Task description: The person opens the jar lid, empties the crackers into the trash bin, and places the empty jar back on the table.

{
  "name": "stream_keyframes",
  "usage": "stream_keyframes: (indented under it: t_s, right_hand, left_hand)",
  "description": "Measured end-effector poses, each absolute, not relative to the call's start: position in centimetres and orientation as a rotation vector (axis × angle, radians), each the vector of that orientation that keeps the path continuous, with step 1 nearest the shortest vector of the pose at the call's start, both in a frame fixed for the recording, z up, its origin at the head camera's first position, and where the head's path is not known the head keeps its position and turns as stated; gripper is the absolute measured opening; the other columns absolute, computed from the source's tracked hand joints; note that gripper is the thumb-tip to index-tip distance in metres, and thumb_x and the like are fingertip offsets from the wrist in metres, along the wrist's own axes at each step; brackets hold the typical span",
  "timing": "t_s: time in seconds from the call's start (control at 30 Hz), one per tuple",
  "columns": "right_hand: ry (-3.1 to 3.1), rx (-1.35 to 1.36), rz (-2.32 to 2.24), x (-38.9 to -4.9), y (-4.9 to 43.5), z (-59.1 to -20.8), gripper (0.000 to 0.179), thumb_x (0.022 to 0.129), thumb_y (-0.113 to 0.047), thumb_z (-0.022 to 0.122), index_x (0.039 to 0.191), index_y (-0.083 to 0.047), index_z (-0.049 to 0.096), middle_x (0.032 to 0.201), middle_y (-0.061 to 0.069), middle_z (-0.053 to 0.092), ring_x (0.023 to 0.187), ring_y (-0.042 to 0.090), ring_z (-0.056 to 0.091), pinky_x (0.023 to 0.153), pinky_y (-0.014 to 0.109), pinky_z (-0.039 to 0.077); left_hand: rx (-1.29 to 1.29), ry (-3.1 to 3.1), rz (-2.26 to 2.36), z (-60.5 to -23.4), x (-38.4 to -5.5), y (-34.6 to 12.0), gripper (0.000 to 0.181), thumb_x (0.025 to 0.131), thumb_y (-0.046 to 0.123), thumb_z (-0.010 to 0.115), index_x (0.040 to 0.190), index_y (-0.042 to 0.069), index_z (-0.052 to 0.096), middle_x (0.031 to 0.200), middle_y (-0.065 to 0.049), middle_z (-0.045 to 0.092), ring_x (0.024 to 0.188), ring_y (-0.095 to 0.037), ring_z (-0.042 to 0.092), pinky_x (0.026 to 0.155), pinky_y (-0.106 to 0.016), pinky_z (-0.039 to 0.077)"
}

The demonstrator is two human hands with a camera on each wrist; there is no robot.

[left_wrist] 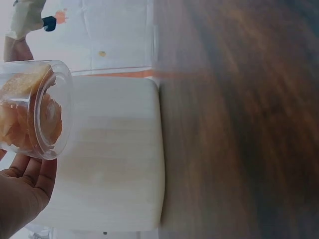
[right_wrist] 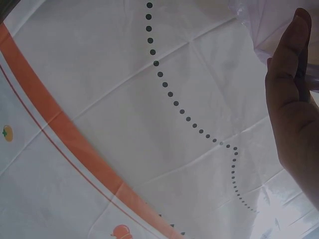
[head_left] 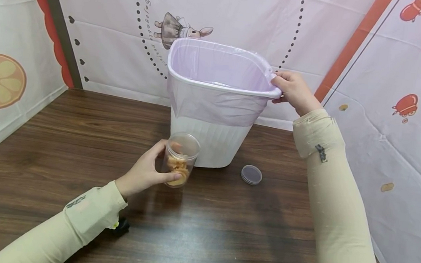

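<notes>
My left hand (head_left: 147,171) grips a clear plastic jar (head_left: 181,160) that has no lid on and holds orange-brown pieces of what looks like food. In the left wrist view the jar (left_wrist: 62,89) is held by the fingers (left_wrist: 32,172) in front of the white bin wall. A white trash bin (head_left: 209,142) lined with a thin lilac bag (head_left: 216,106) stands behind the jar, leaning a little. At its right rim my right hand (head_left: 294,91) pinches the rim and bag edge. The right wrist view catches that hand (right_wrist: 294,99) beside the lilac plastic.
A round, clear lid (head_left: 251,175) lies on the dark wooden table (head_left: 201,232), right of the bin's base. Printed cloth walls (head_left: 108,45) enclose the back and sides. A small black object (head_left: 121,227) shows beside the left wrist.
</notes>
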State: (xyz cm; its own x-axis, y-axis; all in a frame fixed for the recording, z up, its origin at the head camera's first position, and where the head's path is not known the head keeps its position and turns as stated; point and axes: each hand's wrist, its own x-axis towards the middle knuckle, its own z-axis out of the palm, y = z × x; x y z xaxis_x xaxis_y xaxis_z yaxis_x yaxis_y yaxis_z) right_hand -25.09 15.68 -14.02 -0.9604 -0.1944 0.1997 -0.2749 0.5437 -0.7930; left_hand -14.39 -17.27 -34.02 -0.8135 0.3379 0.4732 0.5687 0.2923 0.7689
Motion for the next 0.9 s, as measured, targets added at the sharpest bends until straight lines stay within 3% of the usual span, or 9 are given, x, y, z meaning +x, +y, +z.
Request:
stream_keyframes:
  t_s: [0.33,0.6,0.9]
  right_hand:
    - [-2.684,0.41,1.416,-25.1,15.9,-14.2,0.04,0.1,-0.017,0.042,0.129,0.01,0.048,0.073,-0.012,0.056,0.065,-0.003,0.054,0.064,0.019,0.054]
    - [-2.685,0.407,1.42,-25.1,16.0,-14.2,0.04,0.1,-0.017,0.042,0.128,0.01,0.049,0.074,-0.012,0.056,0.065,-0.003,0.054,0.064,0.019,0.054]
    - [-2.69,0.419,1.409,-25.0,15.7,-13.9,0.037,0.1,-0.018,0.042,0.125,0.008,0.051,0.073,-0.012,0.056,0.066,-0.002,0.054,0.065,0.019,0.054]
  left_hand:
    - [-0.809,-2.32,-1.551,-33.4,-14.6,-17.8,0.062,0.072,0.01,0.083,0.125,0.011,0.051,0.11,0.003,0.058,0.093,-0.009,0.051,0.085,-0.026,0.04]
    - [-0.764,-2.328,-1.596,-32.8,-14.6,-18.3,0.063,0.073,0.011,0.082,0.127,0.015,0.05,0.109,0.003,0.057,0.094,-0.012,0.05,0.088,-0.037,0.038]
    - [-0.73,-2.295,-1.607,-32.3,-14.7,-18.8,0.063,0.073,0.009,0.08,0.129,0.009,0.049,0.105,0.007,0.058,0.091,-0.01,0.05,0.083,-0.025,0.037]
